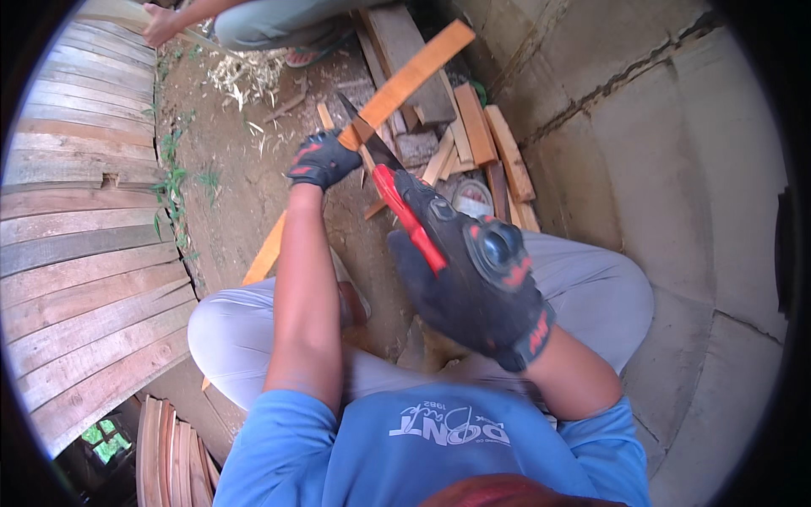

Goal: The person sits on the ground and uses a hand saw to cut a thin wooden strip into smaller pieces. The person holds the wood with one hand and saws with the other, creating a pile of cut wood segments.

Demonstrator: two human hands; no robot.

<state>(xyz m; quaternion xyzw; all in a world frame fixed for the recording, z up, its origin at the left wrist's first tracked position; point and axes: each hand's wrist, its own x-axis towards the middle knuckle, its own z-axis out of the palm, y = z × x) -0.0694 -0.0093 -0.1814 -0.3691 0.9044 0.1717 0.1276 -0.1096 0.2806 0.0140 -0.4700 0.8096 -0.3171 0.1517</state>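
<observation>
In a black glove with red marks, my left hand (323,159) is closed around a long, flat orange-brown wooden strip (414,78). The strip slants from the upper right down past my left forearm. My right hand (473,275), gloved the same way, grips the red handle of a hand saw (409,211). Its dark blade crosses the strip just beyond my left fingers, and the tip sticks out on the far side. How deep the teeth sit in the wood cannot be made out.
Wood offcuts and planks (477,127) lie piled ahead, beside a cracked concrete wall (667,160). A slatted wooden surface (93,220) fills the left side. A co-worker (270,24) crouches at the top near pale shavings (245,78). Curved wood pieces (173,456) stand lower left.
</observation>
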